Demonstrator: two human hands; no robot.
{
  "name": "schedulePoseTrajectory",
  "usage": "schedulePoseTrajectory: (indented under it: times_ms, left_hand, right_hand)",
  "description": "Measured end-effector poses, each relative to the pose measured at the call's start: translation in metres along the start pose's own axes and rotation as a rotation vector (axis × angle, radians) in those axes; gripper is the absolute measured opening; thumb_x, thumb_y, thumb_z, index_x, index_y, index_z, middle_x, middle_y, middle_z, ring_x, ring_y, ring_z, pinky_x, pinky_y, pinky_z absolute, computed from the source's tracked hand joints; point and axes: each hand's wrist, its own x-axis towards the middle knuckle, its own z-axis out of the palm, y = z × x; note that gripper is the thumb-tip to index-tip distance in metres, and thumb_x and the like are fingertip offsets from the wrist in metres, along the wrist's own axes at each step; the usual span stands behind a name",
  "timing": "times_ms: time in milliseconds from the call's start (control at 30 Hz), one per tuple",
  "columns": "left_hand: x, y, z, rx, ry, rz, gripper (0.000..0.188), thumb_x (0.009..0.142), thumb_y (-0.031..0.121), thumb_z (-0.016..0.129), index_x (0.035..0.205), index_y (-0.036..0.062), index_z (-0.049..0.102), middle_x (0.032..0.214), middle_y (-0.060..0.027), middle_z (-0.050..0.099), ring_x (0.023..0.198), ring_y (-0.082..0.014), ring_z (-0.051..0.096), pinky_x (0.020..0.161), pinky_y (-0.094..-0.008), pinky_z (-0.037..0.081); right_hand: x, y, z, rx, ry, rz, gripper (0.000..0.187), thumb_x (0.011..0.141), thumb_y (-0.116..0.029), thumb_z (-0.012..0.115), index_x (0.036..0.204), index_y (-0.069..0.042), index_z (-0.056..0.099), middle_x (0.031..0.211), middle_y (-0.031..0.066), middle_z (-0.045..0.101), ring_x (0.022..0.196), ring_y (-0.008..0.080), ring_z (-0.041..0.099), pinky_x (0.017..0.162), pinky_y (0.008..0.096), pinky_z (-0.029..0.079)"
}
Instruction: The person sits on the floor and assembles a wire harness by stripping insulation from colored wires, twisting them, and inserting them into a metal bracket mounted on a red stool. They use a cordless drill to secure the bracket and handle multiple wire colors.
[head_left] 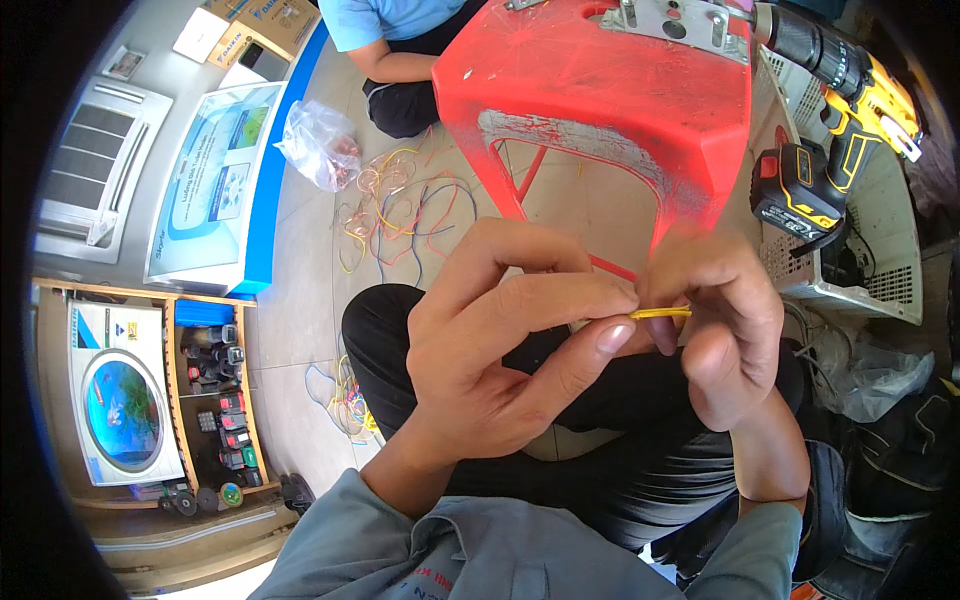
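Observation:
Over my lap, my left hand (pixel 510 350) is closed, with thumb and forefinger pinching a short yellow wire (pixel 660 312). The wire's end sticks out to the right of those fingertips. My right hand (pixel 730 325) is right by that end, its fingers curled and its thumb apart from them. The upper side of this hand is slightly blurred. I see no thing gripped in it, though part of its palm is hidden.
A scuffed red plastic stool (pixel 600 90) stands ahead, with a metal bracket (pixel 680 22) on top. A yellow-black cordless drill (pixel 840 120) is at the right, over a pale crate (pixel 890 230). Loose coloured wires (pixel 410 215) and a plastic bag (pixel 318 145) lie left; another person (pixel 395 60) sits beyond.

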Motion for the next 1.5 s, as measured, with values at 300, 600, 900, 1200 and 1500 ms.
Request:
schedulePoseTrajectory:
  times_ms: [300,600,900,1200,1500]
  left_hand:
    - [0.001,0.004,-0.001,-0.163,0.031,-0.103,0.019,0.081,-0.004,0.077,0.099,-0.0022,0.069,0.095,-0.0139,0.066,0.085,-0.0207,0.064,0.075,-0.0308,0.05]
    - [0.0,0.013,-0.001,-0.293,0.073,-0.298,0.015,0.085,0.005,0.077,0.096,-0.0024,0.07,0.094,-0.0119,0.061,0.086,-0.0185,0.059,0.077,-0.03,0.048]
    - [-0.003,0.005,0.001,-0.665,0.082,-0.41,0.013,0.092,-0.001,0.07,0.105,-0.0039,0.068,0.103,-0.0083,0.063,0.091,-0.0109,0.059,0.079,-0.0255,0.046]
    - [0.005,0.009,0.009,-0.546,0.139,-0.48,0.015,0.099,0.013,0.062,0.098,-0.0014,0.06,0.091,-0.0051,0.053,0.081,-0.0127,0.051,0.074,-0.0284,0.041]
    - [0.002,0.0,0.006,-0.594,0.264,-0.39,0.021,0.105,0.019,0.053,0.096,0.0006,0.056,0.087,-0.005,0.051,0.076,-0.0133,0.048,0.071,-0.0285,0.04]
  right_hand:
    - [0.0,-0.003,-0.003,-0.126,-0.046,-0.005,0.028,0.088,-0.014,0.078,0.106,0.001,0.062,0.094,0.0086,0.063,0.072,0.0102,0.052,0.06,0.0234,0.038]
    - [-0.002,-0.01,0.007,-0.131,0.008,0.131,0.029,0.085,-0.003,0.078,0.108,0.002,0.061,0.1,0.0129,0.067,0.074,0.0117,0.058,0.062,0.0251,0.045]
    - [-0.002,0.003,0.012,-0.084,0.08,0.031,0.017,0.085,0.005,0.075,0.1,0.001,0.068,0.092,0.0065,0.071,0.053,0.0038,0.053,0.049,0.0199,0.038]
    - [-0.001,-0.001,0.004,-0.01,0.016,0.201,0.011,0.088,0.006,0.07,0.097,0.001,0.066,0.086,0.003,0.068,0.055,0.0022,0.053,0.05,0.0196,0.039]
    - [-0.001,-0.008,0.006,0.259,0.168,0.446,0.009,0.093,-0.001,0.07,0.101,0.001,0.067,0.085,0.0043,0.068,0.068,0.0073,0.065,0.059,0.0203,0.047]
